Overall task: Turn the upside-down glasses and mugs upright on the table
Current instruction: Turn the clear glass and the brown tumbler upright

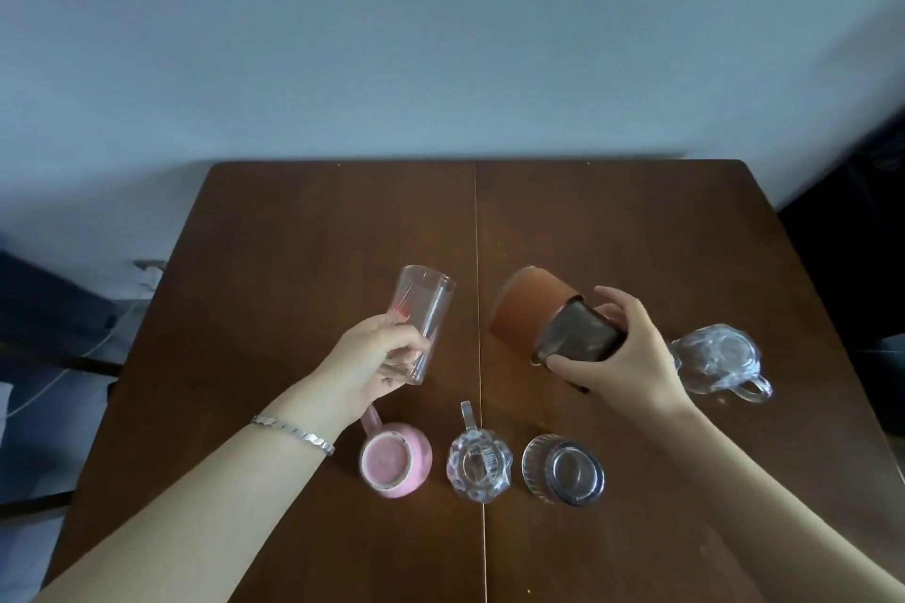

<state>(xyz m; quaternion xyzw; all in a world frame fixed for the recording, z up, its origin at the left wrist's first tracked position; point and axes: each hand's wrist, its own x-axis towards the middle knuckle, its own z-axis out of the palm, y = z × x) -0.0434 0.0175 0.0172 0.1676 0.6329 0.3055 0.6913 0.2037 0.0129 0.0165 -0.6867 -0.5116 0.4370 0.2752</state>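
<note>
While the left hand point(372, 365) gripped a tilted clear tumbler point(416, 323), the right hand point(622, 353) clasped a tilted brown-sleeved glass point(543, 318). Four vessels sat inverted on the surface point(636, 235).

Wall: I see a plain pale blue-grey wall point(440, 39) behind.
Cable: a white cable point(73, 370) trails at far left.
Left edge: something dark blue point(44, 309), possibly a seat; I can't tell.
</note>
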